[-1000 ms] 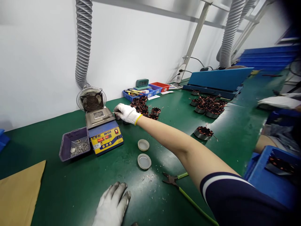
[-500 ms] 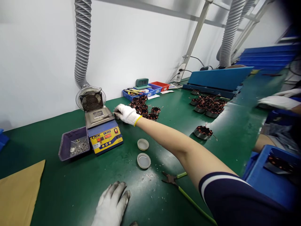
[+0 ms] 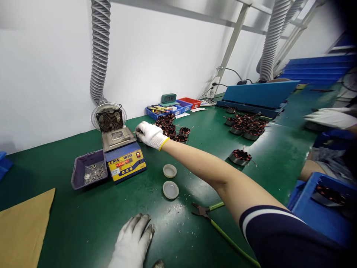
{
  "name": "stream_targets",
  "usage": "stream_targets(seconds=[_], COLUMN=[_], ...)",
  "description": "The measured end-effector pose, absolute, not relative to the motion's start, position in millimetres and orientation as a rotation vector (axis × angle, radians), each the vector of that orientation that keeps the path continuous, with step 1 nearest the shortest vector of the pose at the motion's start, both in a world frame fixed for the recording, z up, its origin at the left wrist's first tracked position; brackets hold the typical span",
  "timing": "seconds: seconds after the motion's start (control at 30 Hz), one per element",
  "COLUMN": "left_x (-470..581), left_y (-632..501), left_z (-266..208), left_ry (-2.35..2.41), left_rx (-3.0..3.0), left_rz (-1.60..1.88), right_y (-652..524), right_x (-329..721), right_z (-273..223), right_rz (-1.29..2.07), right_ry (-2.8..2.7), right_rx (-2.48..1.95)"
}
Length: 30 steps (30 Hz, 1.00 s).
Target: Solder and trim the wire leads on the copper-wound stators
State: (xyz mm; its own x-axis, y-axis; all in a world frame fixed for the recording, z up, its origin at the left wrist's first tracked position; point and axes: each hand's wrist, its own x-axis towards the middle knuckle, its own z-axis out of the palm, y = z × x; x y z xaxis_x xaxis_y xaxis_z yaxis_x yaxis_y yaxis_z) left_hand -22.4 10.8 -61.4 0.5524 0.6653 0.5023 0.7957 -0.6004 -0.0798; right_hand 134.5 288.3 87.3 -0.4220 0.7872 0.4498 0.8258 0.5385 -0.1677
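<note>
My right hand (image 3: pixel 147 133), in a white glove with grey fingertips, is stretched out to the right side of the solder pot (image 3: pixel 118 136). Its fingers are curled round what looks like a motor stator (image 3: pixel 138 138), mostly hidden by the glove. Close behind that hand stands a group of copper-wound stators (image 3: pixel 170 128). My left hand (image 3: pixel 131 242), gloved too, lies over the near edge of the bench with its fingers spread and nothing in them. Two small round dishes (image 3: pixel 170 180) and green-handled cutters (image 3: pixel 203 211) lie between the hands and my right arm.
A purple bin (image 3: pixel 89 169) with metal scraps adjoins the pot; a fume hose (image 3: pixel 99 52) hangs behind. More stators (image 3: pixel 247 124) stand at the right, near a blue panel (image 3: pixel 256 95). Brown paper (image 3: pixel 25 227) lies at the left. A co-worker's gloved hand (image 3: pixel 331 117) is at far right.
My right hand stays beside the pot with hardly any movement, and my left hand keeps its place. The view has shifted slightly. The co-worker's gloved hand has changed its pose.
</note>
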Motion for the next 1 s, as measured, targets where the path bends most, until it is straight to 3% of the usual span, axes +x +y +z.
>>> stream_targets(seconds=[0.67,1.0], left_x=[-27,-28], left_y=[14,13], left_z=[-61,-57], left_ry=[-1.143,-1.156], left_rx=[-2.494,-2.542], left_rz=[-0.474,-0.445], right_y=[316,316], right_x=[137,136], right_z=[47,54], right_rz=[0.098,0.147], right_ry=[-2.205,-2.202], right_rx=[-1.094,-1.152])
